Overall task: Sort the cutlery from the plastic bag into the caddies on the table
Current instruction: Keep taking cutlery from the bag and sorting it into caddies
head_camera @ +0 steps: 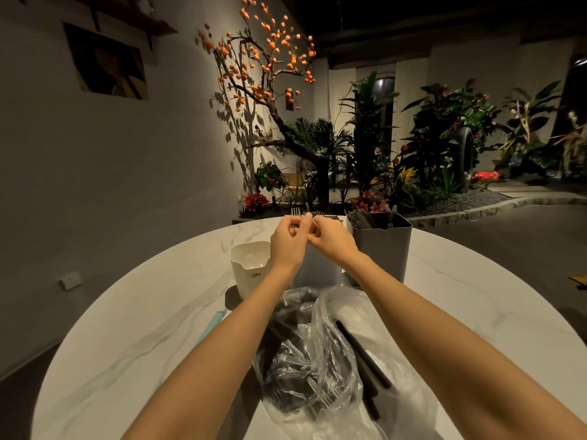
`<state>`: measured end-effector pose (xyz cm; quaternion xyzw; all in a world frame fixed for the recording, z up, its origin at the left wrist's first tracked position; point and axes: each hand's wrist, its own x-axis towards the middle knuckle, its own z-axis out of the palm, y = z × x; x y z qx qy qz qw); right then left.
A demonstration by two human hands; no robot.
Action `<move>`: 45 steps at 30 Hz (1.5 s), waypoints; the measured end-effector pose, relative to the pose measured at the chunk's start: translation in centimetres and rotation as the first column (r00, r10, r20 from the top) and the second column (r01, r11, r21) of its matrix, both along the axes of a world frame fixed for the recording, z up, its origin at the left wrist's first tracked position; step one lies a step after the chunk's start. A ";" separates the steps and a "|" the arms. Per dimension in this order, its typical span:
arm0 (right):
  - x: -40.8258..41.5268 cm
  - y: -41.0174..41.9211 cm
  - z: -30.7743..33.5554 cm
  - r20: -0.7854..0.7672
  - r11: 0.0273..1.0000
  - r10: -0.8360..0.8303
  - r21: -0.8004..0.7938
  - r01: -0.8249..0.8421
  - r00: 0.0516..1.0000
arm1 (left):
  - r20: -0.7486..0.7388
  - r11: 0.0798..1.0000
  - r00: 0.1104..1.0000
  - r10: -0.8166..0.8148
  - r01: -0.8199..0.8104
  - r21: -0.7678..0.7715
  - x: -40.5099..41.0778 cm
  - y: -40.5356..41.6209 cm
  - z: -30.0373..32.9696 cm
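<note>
My left hand (287, 241) and my right hand (330, 238) meet above the middle grey caddy (317, 271), fingers curled together around clear plastic forks (298, 212) whose tines stick up behind the fingers. A white caddy (247, 271) stands to the left with pale round pieces inside. To the right, a dark grey caddy (382, 249) holds dark cutlery. The clear plastic bag (314, 360) lies near me between my forearms, with dark and clear cutlery inside.
The caddies and bag sit on a round white marble table (143, 312). A light blue handle (209, 328) lies left of my left forearm. Dark long pieces (365, 360) lie beside the bag. Plants and a tree with orange fruit stand beyond the table.
</note>
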<state>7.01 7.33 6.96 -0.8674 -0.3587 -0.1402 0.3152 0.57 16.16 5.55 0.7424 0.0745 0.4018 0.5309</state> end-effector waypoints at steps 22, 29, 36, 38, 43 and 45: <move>-2.3 0.8 -2.2 -0.233 0.978 0.194 0.127 -0.168 0.953 | -0.149 0.959 0.986 0.070 -0.107 -0.260 -2.9 2.7 -1.5; -3.4 1.7 -1.8 -0.408 0.872 0.373 0.461 -0.165 0.833 | -0.259 0.920 0.938 0.230 -0.296 -0.255 -3.7 4.8 -2.6; -3.6 4.4 -1.8 0.004 0.983 -0.001 0.184 0.000 1.000 | -0.358 0.890 0.894 0.269 -0.373 -0.263 -4.5 6.5 -2.7; -3.9 5.0 -1.7 0.161 0.997 -0.073 -0.004 0.074 0.984 | -0.331 0.897 0.894 0.301 -0.383 -0.220 -4.6 6.9 -3.0; -4.1 6.1 -0.6 0.342 0.983 -0.045 -0.155 0.103 0.939 | -0.226 0.897 0.890 0.396 -0.427 -0.110 -4.8 7.1 -3.4; -3.7 7.0 -0.6 0.369 0.976 -0.019 -0.196 0.097 0.929 | -0.199 0.891 0.886 0.420 -0.443 -0.093 -4.7 7.5 -3.6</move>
